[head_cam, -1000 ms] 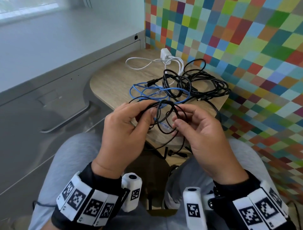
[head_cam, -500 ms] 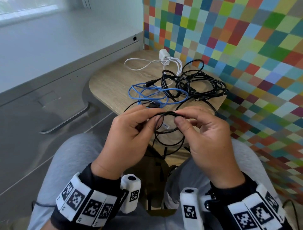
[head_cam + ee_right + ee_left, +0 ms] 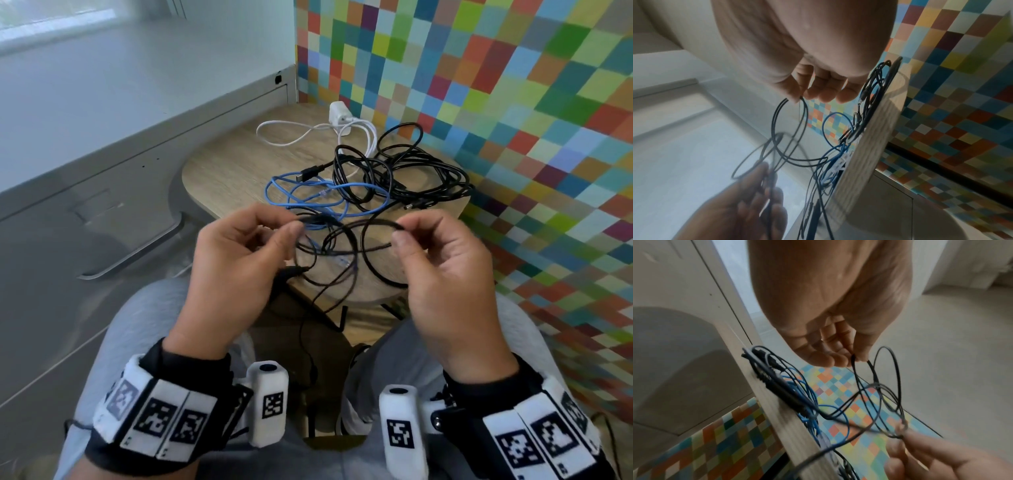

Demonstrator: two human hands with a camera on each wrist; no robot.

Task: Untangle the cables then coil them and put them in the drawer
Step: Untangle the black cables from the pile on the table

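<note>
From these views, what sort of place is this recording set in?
Probably an office or staged indoor corner: a small round wooden table, a grey drawer cabinet beside it, and a multicoloured checkered wall.

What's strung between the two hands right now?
Head view: loops of thin black cable span from left hand to right hand, above the table edge.

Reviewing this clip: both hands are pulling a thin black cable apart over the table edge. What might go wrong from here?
1. The thin black cable, pinched by the left hand and right hand, still crosses the blue cable; pulling wider may tighten a knot.
2. That could drag the black cable pile toward the edge of the table.
3. A strand already hangs below the edge and could catch there.
</note>
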